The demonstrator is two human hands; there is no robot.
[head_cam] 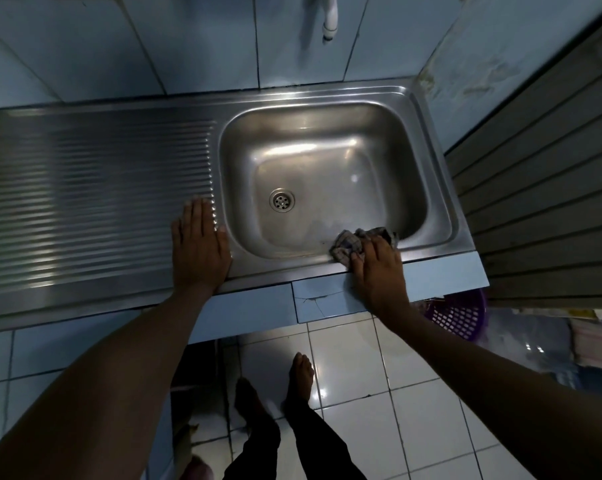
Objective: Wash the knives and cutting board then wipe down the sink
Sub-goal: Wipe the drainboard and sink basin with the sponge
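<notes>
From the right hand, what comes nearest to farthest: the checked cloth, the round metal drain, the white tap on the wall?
1. Checked cloth: under the right hand, at the sink's near rim.
2. Round metal drain: in the basin, to its left.
3. White tap: up on the back wall.

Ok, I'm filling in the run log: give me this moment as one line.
step: wiping sink | right hand: presses checked cloth on sink front rim | left hand: flat on drainboard | basin: nothing inside
</notes>
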